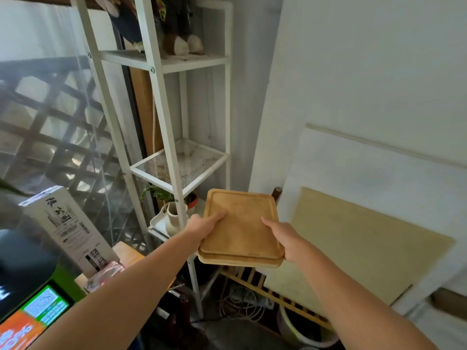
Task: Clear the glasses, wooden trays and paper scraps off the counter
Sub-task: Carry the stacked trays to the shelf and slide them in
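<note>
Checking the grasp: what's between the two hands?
Head view: only two stacked trays, held by the left hand on one side and the right hand on the other.

I saw two trays (241, 228) of warm brown wood, smooth and matt. The rack (161, 97) was white painted metal with a slight gloss, its shelf (182, 162) a fine wire mesh. The box (65, 228) was printed cardboard, the vase (174, 218) pale matt ceramic. The board (353, 248) was pale matt wood.
</note>
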Motion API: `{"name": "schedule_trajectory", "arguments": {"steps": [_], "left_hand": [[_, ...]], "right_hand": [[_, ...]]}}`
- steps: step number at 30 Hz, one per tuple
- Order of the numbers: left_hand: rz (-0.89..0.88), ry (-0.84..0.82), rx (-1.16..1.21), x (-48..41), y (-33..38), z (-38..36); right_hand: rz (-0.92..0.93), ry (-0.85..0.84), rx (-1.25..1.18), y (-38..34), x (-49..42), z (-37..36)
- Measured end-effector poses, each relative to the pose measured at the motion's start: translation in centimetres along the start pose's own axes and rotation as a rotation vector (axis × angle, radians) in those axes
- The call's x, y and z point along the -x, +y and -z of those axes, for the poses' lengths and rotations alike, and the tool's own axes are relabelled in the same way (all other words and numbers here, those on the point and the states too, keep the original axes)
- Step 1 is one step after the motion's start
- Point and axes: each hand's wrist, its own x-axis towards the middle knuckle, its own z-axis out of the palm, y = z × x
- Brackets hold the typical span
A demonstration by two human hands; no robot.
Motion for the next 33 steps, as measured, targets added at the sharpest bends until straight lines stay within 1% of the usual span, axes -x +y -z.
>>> {"name": "schedule_trajectory", "arguments": {"steps": [4, 9, 16, 20, 24, 28, 33], "left_hand": [[-0.039, 0.083, 0.0, -3.5, 3.6, -0.7], [-0.092, 0.254, -0.005, -8.2, 7.9, -1.2], [-0.011, 0.387, 0.209, -12.6, 11.7, 0.4], [0.028, 0.469, 0.373, -14.4, 11.9, 0.7], [0.086, 0.561, 0.458, -15.7, 11.8, 1.1], [0.117, 0.669, 0.484, -17.4, 11.8, 2.1], [0.127, 0.812, 0.437, -19.3, 13.0, 3.2]], "right_hand": [[0.045, -0.044, 0.001, -4.8, -3.7, 0.2], [0.108, -0.119, 0.067, -11.6, -9.3, -0.4], [0.154, -0.303, 0.185, -20.2, -15.6, -3.5], [0.139, -0.386, 0.331, -23.0, -19.0, -6.3], [0.148, -0.459, 0.458, -24.9, -22.7, -9.3], [0.217, -0.516, 0.546, -26.6, -24.8, -12.2], [0.194, -0.582, 0.657, -29.2, -26.5, -15.3]]}}
